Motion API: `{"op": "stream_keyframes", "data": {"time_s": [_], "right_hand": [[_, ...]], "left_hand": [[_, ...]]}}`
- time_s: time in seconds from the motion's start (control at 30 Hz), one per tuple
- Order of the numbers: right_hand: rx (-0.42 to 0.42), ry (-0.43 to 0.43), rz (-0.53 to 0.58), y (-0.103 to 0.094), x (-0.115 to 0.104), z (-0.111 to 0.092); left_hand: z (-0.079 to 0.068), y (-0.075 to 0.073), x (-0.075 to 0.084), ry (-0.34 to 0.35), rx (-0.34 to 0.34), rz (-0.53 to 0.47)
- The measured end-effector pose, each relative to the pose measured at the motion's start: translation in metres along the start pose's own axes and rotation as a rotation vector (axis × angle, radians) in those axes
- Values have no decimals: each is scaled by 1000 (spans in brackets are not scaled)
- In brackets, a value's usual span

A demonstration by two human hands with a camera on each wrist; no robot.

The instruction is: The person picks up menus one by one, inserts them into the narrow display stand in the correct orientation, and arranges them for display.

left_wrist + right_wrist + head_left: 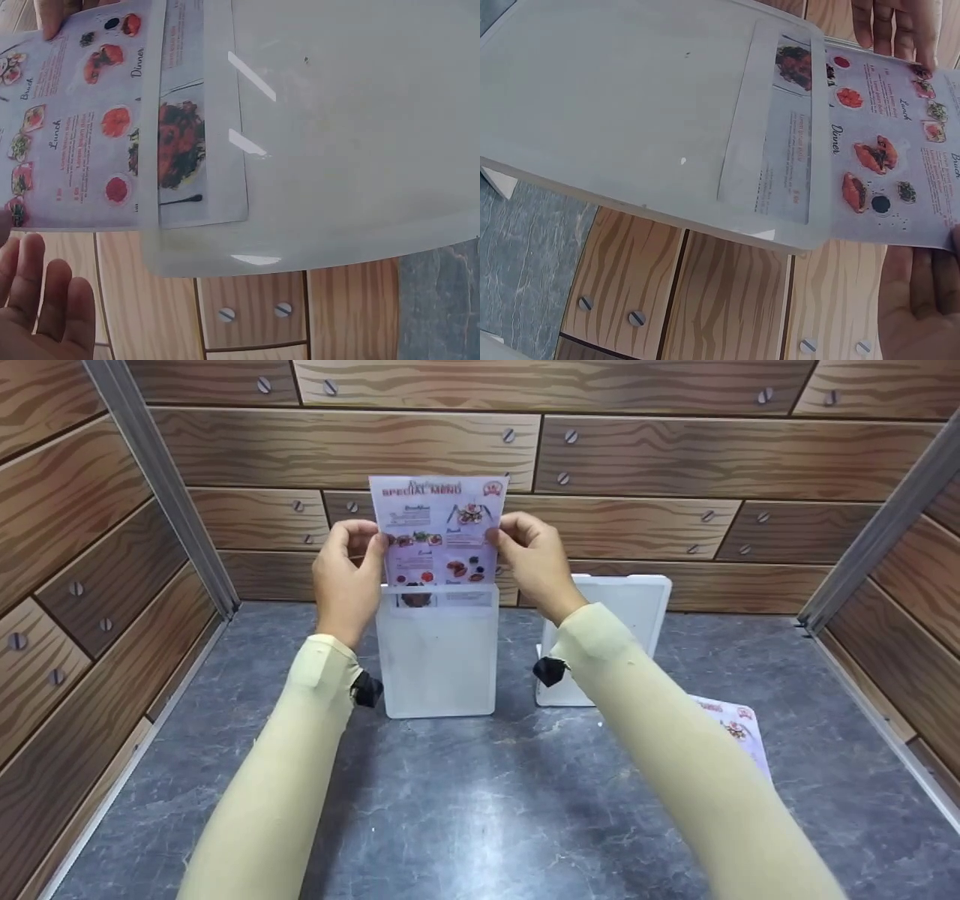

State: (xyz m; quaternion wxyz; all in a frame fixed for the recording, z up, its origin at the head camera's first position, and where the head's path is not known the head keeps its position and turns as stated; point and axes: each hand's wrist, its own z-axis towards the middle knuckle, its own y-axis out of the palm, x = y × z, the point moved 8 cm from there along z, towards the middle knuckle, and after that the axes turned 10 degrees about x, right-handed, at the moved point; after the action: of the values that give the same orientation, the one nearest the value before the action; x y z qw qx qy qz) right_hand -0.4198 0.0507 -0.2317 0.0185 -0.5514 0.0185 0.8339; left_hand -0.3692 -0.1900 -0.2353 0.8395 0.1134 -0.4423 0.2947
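Observation:
A printed menu sheet (439, 540) stands upright, its lower end inside a white, translucent-fronted menu holder (439, 660). My left hand (349, 574) pinches the sheet's left edge between thumb and fingers. On the opposite edge, my right hand (536, 559) pinches it at about the same height. Through the holder's clear front, the sheet's bottom strip (184, 150) shows in the left wrist view. The right wrist view shows the same strip behind the holder's rim (817, 150), with most of the sheet outside.
A second white holder (622, 600) stands to the right, partly behind my right forearm. Another menu sheet (739, 727) lies on the grey marbled table (450, 810), partly covered by that arm. Wood-patterned walls (630, 450) enclose the back and sides.

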Motion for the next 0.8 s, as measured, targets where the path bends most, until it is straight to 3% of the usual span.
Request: {"op": "stream_keyframes", "data": {"time_s": [0.17, 0.3, 0.5, 0.8], "right_hand": [[9, -15, 15, -2, -11, -6], [26, -43, 1, -3, -20, -10], [55, -28, 72, -3, -7, -2], [61, -55, 60, -2, -3, 0]], "left_hand": [[1, -4, -2, 7, 39, 14], [1, -2, -3, 8, 23, 23], [1, 1, -2, 20, 4, 35], [1, 0, -3, 15, 6, 71]]}}
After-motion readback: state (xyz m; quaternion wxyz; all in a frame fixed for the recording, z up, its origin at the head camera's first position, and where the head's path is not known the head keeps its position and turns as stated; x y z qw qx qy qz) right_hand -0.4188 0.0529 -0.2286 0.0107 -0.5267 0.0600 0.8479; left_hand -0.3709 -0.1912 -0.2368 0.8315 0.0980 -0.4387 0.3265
